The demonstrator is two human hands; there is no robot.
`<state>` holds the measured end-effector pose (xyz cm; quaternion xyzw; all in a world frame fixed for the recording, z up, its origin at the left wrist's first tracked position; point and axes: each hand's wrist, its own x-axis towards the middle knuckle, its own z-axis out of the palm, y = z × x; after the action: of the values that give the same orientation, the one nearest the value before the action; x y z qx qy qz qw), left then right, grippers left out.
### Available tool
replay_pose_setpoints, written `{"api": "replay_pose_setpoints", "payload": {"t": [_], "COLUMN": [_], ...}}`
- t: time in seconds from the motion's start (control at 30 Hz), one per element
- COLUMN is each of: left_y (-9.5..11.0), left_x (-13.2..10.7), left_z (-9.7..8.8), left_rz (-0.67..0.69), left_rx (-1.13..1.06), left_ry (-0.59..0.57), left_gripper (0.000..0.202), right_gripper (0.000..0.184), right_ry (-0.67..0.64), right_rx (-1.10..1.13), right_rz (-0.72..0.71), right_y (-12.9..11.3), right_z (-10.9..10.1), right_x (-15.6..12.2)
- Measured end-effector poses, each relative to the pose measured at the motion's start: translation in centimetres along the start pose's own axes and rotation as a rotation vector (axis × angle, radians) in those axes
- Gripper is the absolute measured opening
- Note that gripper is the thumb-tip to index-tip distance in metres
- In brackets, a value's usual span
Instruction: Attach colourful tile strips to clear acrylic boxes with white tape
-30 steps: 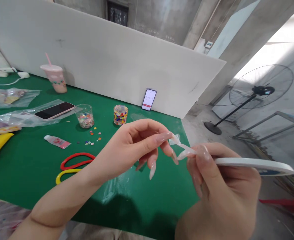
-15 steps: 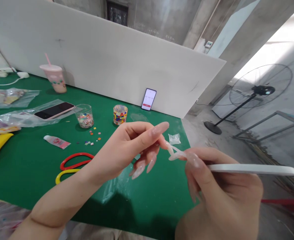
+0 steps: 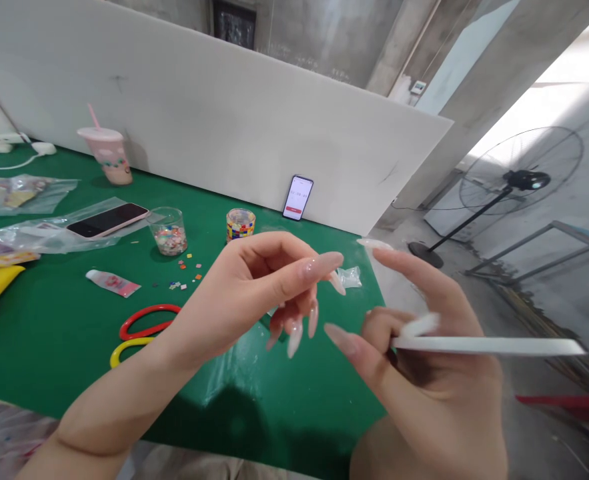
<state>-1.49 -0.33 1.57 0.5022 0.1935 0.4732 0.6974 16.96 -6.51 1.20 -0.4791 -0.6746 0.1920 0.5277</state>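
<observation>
The right hand point(image 3: 439, 387) holds a flat white disc point(image 3: 499, 346) edge-on out past the table point(image 3: 64, 347) edge, curled fingers pinching its rim, index finger and thumb spread. The left hand point(image 3: 244, 293) hovers just beside it, loosely curled and empty, above a small clear bag point(image 3: 349, 277).

Bare concrete walls point(image 3: 324, 33), white partition board point(image 3: 224, 127), green table point(image 3: 49, 333), standing fan point(image 3: 521, 180), daylight at right

Left hand point(image 3: 254, 293) raised on an angled forearm, fingers loosely curled, grip slack, right hand point(image 3: 424, 380) just beside it, forefinger and thumb outstretched, other fingers clamped inward
</observation>
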Motion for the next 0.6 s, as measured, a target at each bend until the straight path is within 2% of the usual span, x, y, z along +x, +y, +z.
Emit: {"api": "replay_pose_setpoints", "payload": {"t": [0.17,0.33,0.47,0.6], "left_y": [0.1,0.3,0.6,0.8], "left_x": [0.2,0.0,-0.1,-0.1], "left_z": [-0.2,0.0,0.0,0.0], "left_rz": [0.101,0.246,0.316,0.349], "left_rx": [0.021,0.133,0.216,0.352], "left_ry": [0.027,0.166,0.246,0.234], "left_gripper": [0.024,0.028,0.03,0.039], "right_gripper": [0.04,0.018,0.025,0.027], "right_ry": [-0.105,-0.286,-0.408,-0.539], "right_rx": [0.272,0.468,0.598,0.717], "right_rz": [0.117,0.251,0.349,0.417], "right_y": [0.6,1.4,1.6,1.7], "right_z": [1.0,1.7,1.8,1.7], "right_x": [0.0,0.7,1.0,1.0]}}
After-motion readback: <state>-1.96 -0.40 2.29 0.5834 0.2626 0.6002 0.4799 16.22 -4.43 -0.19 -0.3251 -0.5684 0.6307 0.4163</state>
